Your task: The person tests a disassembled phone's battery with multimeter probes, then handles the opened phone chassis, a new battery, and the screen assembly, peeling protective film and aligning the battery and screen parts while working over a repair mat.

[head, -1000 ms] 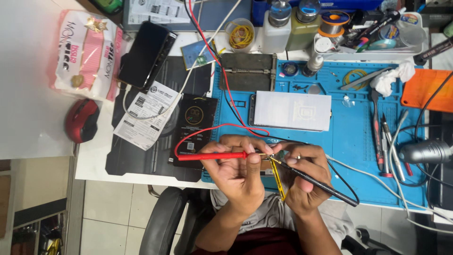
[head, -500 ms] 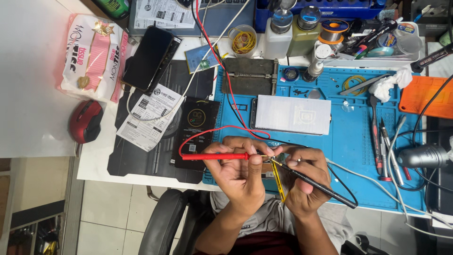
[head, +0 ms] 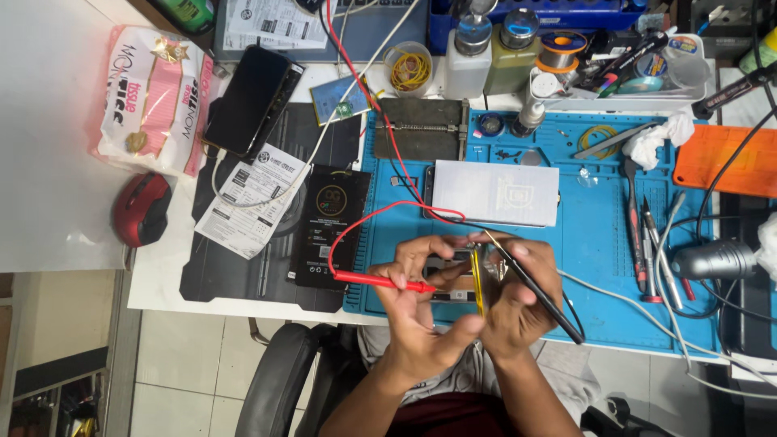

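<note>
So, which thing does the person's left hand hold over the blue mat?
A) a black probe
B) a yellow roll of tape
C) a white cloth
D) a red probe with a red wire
D: the left hand grips the red probe, whose red wire loops up over the blue mat, while the right hand holds the black probe.

A white workbench (head: 57, 210) carries a blue mat (head: 603, 267).

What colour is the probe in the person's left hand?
Red: the probe in the left hand has a red handle and lead, clearest in the head view.
</note>
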`<action>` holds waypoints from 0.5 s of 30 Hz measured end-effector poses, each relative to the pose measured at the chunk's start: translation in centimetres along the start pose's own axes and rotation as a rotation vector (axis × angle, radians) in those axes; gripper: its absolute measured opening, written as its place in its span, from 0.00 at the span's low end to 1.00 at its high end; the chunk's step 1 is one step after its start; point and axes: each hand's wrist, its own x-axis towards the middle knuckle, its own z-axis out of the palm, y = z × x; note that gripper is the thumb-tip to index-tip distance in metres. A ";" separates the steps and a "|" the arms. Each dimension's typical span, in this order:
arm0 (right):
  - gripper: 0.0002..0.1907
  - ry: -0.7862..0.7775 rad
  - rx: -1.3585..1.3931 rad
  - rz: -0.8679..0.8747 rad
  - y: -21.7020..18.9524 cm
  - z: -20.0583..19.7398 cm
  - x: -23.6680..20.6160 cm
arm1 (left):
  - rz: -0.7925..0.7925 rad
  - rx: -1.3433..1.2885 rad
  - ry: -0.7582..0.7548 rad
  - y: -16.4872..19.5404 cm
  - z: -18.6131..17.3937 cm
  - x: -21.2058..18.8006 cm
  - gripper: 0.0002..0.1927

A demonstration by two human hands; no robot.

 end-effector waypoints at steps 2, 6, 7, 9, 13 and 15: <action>0.21 -0.022 -0.092 -0.009 0.0 0.1 0.1 | -0.031 0.073 -0.001 0.4 -0.1 -0.3 0.32; 0.21 -0.040 -0.132 -0.006 0.0 0.7 0.1 | -0.075 0.053 0.012 1.2 -0.6 0.1 0.31; 0.21 -0.037 -0.139 -0.012 -0.1 0.9 0.0 | -0.046 0.079 -0.010 1.5 -0.7 0.1 0.32; 0.20 0.043 -0.104 -0.026 -0.1 1.7 -0.4 | -0.052 0.096 -0.025 1.9 -0.8 0.0 0.34; 0.22 0.118 -0.166 -0.041 -1.1 3.0 -0.7 | -0.102 0.061 -0.049 2.0 -1.6 -1.2 0.32; 0.22 0.151 0.118 0.064 -2.1 3.5 -0.4 | -0.092 0.083 0.010 1.9 -2.7 -1.7 0.29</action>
